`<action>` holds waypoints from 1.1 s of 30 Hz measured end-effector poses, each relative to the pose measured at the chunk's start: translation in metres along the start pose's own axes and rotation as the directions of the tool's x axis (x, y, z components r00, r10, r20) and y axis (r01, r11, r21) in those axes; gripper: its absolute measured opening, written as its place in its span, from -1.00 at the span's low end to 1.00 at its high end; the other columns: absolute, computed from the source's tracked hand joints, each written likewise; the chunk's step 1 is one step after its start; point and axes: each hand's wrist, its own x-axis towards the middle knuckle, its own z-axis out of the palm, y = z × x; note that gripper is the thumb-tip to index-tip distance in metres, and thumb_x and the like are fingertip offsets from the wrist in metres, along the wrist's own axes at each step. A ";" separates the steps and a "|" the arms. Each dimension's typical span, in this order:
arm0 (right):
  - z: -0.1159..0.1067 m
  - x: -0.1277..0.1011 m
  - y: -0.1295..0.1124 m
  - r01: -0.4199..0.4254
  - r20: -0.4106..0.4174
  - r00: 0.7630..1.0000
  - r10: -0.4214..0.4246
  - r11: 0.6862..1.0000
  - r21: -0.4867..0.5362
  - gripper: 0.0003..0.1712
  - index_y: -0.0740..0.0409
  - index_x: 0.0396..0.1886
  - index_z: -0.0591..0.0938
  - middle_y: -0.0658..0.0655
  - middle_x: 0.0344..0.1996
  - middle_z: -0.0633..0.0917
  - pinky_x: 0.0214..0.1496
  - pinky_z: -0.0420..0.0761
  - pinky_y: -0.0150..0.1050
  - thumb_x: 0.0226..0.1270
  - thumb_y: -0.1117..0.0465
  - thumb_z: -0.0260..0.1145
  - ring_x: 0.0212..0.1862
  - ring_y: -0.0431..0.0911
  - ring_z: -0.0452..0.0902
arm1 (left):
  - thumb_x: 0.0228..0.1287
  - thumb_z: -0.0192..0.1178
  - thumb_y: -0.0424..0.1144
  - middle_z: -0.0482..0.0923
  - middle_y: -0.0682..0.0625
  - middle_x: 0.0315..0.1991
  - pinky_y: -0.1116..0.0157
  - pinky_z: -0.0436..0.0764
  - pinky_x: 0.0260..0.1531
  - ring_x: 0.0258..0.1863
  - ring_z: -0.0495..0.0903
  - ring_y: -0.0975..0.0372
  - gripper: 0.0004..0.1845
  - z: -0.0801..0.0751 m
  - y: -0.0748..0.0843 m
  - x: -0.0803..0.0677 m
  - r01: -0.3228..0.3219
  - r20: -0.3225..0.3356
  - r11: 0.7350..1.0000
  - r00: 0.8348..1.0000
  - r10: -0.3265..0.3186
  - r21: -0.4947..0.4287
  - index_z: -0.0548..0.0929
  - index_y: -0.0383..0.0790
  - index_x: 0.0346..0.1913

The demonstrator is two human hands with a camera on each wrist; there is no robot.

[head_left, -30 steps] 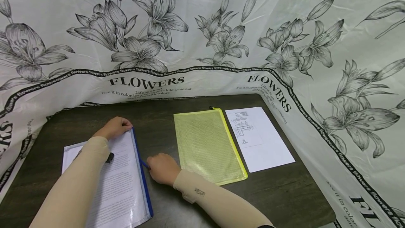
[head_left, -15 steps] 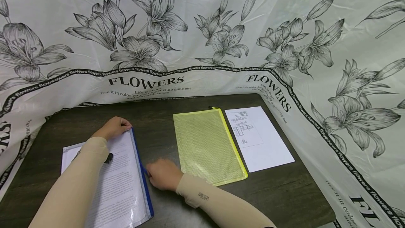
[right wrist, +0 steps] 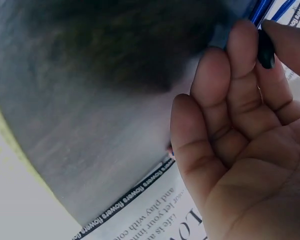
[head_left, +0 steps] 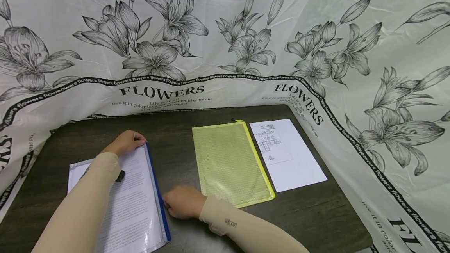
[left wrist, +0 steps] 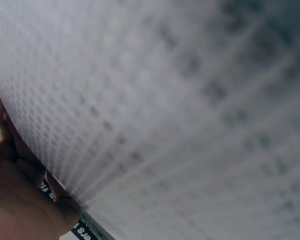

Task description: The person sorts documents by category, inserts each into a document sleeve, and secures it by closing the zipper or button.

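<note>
Dark wood surface (head_left: 175, 143) w/ floral cloth (head_left: 225, 30) draped behind & at the sides. Clear mesh pouch w/ blue zip (head_left: 133, 202) lies front-left, printed sheets inside. My left hand (head_left: 124, 141) presses its far corner, fingers curled over the edge. Yellow pouch (head_left: 230, 163) sits mid, paper sheet (head_left: 286, 153) just right of it. My right hand (head_left: 183, 202) pinches the black zip pull (right wrist: 265, 49) at the blue edge, thumb & forefinger closed on it.
</note>
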 end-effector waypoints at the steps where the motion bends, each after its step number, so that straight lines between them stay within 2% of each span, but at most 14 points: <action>1: 0.000 -0.001 -0.001 0.006 0.011 1.000 -0.006 1.000 0.000 -0.78 -0.08 -0.50 0.56 -0.21 -0.63 0.51 -0.53 0.33 -0.48 0.27 0.19 0.43 -0.56 -0.35 0.34 | 0.52 0.14 -0.28 0.64 -0.35 0.04 -0.16 0.47 0.09 0.06 0.55 -0.15 -0.72 0.000 0.000 0.000 -0.002 0.002 1.000 1.000 0.002 -0.002 0.71 -0.43 0.02; 7: -0.002 -0.005 -0.006 0.007 0.061 0.998 -0.006 1.000 -0.009 -0.79 -0.10 -0.49 0.56 -0.21 -0.63 0.50 -0.52 0.35 -0.48 0.28 0.19 0.42 -0.57 -0.35 0.34 | 0.52 0.14 -0.28 0.63 -0.36 0.04 -0.17 0.47 0.09 0.07 0.55 -0.16 -0.72 0.000 -0.001 0.000 0.001 0.010 1.000 1.000 -0.001 -0.002 0.71 -0.43 0.03; 14: -0.004 -0.009 -0.009 0.043 0.171 0.984 -0.045 0.999 0.012 -0.82 -0.14 -0.44 0.60 -0.22 -0.60 0.53 -0.48 0.37 -0.48 0.30 0.15 0.43 -0.53 -0.36 0.38 | 0.52 0.14 -0.28 0.62 -0.38 0.06 -0.17 0.46 0.10 0.08 0.54 -0.18 -0.72 -0.001 0.001 -0.001 0.016 0.007 1.000 1.000 -0.016 0.003 0.70 -0.43 0.04; 22: -0.007 -0.015 -0.014 0.113 0.209 0.971 -0.113 0.994 0.014 -0.76 -0.10 -0.51 0.55 -0.22 -0.62 0.48 -0.51 0.34 -0.49 0.28 0.21 0.41 -0.54 -0.35 0.36 | 0.52 0.14 -0.28 0.60 -0.39 0.07 -0.19 0.44 0.11 0.12 0.51 -0.23 -0.73 -0.003 0.004 -0.002 0.005 0.003 1.000 1.000 -0.005 0.003 0.71 -0.43 0.02; 33: -0.010 -0.022 -0.020 0.135 0.230 0.965 -0.123 0.990 -0.036 -0.80 -0.17 -0.50 0.59 -0.26 -0.60 0.50 -0.51 0.35 -0.48 0.19 0.19 0.45 -0.53 -0.37 0.38 | 0.52 0.14 -0.27 0.62 -0.37 0.06 -0.17 0.45 0.11 0.09 0.52 -0.19 -0.73 -0.002 0.001 -0.001 0.004 0.001 1.000 1.000 -0.004 0.009 0.71 -0.42 0.03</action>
